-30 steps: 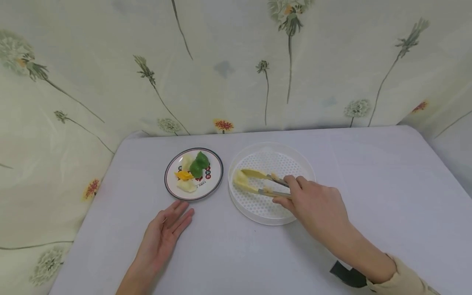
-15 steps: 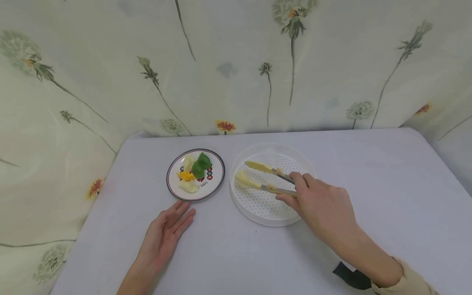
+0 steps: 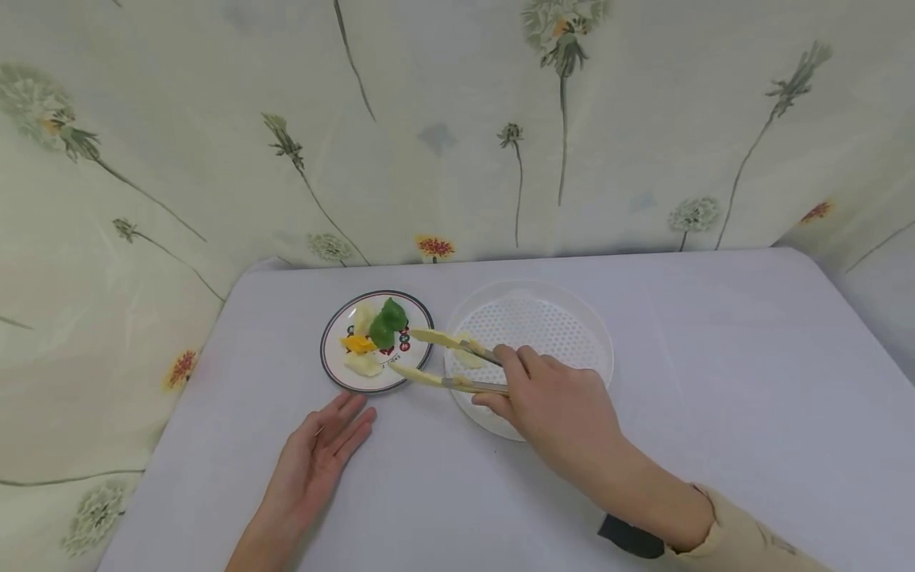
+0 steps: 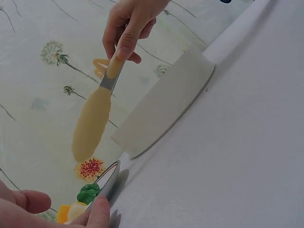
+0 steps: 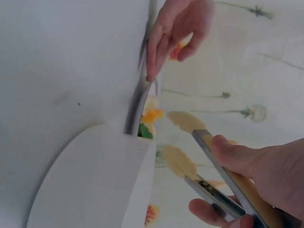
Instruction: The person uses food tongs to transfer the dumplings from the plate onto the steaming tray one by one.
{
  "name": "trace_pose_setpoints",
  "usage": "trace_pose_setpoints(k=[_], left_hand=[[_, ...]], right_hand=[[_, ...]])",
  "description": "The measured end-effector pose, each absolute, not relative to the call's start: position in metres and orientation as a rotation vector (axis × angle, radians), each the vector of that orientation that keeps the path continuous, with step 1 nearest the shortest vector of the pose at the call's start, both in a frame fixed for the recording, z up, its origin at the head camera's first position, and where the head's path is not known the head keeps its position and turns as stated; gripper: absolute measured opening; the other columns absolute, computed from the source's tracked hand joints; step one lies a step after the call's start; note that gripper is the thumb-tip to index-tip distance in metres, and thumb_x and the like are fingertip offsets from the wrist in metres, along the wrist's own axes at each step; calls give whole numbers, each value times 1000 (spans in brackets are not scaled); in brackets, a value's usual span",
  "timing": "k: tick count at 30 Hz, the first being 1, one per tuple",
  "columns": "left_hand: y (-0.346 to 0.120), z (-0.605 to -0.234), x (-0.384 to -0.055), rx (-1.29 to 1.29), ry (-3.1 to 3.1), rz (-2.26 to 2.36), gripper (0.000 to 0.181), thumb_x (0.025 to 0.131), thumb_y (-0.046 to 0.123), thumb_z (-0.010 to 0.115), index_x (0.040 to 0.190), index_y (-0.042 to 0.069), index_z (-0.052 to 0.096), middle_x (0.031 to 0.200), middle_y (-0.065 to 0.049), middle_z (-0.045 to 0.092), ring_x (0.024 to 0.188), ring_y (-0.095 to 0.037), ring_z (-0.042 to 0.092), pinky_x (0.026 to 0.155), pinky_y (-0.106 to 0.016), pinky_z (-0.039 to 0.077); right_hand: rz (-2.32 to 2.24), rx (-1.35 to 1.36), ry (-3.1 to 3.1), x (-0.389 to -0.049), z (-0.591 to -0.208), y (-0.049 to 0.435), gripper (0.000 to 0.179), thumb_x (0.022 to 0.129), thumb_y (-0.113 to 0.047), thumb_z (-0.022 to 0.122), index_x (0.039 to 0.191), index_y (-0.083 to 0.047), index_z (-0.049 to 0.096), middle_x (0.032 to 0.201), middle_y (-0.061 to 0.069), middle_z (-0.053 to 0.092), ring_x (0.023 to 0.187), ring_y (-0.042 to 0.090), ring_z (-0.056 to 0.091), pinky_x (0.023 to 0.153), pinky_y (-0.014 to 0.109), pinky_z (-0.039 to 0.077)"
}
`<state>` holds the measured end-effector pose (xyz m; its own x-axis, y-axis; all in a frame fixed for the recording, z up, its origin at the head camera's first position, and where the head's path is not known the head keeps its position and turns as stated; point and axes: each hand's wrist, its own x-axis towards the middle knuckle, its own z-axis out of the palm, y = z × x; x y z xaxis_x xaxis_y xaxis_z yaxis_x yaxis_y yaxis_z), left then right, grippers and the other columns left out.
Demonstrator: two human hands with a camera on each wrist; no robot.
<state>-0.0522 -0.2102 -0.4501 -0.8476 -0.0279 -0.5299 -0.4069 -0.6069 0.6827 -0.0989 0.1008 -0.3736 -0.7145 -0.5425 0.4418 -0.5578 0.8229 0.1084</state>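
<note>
My right hand [image 3: 565, 409] grips a pair of tongs [image 3: 475, 387] with yellow tips and metal arms. The tips are spread apart, nothing between them, over the gap between plate and tray and overlapping the plate's right rim in the head view. My left hand [image 3: 310, 465] lies with extended fingers, fingertips at the near rim of a small patterned plate [image 3: 333, 349]. On the plate are two green dumpling-like pieces [image 3: 382, 332], an orange-yellow piece [image 3: 358, 344] and two pale pieces [image 3: 363, 365]. Another pale piece [image 3: 469, 359] lies in the white perforated tray [image 3: 557, 326], partly behind the tongs.
The round tray has a raised wall [image 5: 90, 175] and stands just right of the plate. A white cloth covers the table [image 3: 715, 357]. Behind it hangs a curtain [image 3: 457, 159] printed with dandelions. A dark object [image 3: 631, 537] shows under the right forearm.
My right hand has moved left with the tongs, whose tips have spread off the pale piece and left it in the tray. The left hand has stayed at the plate.
</note>
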Motion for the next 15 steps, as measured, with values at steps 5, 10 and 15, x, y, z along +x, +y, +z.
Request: trace_pose_setpoints(k=[5, 10, 15], left_hand=[[-211, -450, -51, -724, 1253, 2537, 53, 109, 28, 31, 159, 12, 29, 163, -7, 40, 143, -23, 50, 117, -31, 50], [-211, -450, -50, -726, 1267, 2533, 52, 108, 27, 32, 158, 11, 31, 162, -8, 41, 141, -23, 53, 117, -30, 50], [-211, -450, -50, -721, 1272, 2533, 52, 108, 27, 33, 158, 11, 31, 162, -8, 41, 139, -22, 55, 117, -30, 50]], right_hand=[[28, 863, -2521, -100, -379, 77, 59, 86, -64, 66, 109, -9, 63, 73, -3, 59, 53, 11, 54, 34, 24, 36], [31, 907, -2550, -105, -383, 56, 57, 89, -65, 61, 103, -10, 62, 70, -3, 54, 51, 8, 48, 35, 20, 28], [78, 907, -2532, -111, -389, 42, 52, 90, -62, 63, 89, -11, 58, 63, -3, 45, 47, 10, 42, 34, 22, 25]])
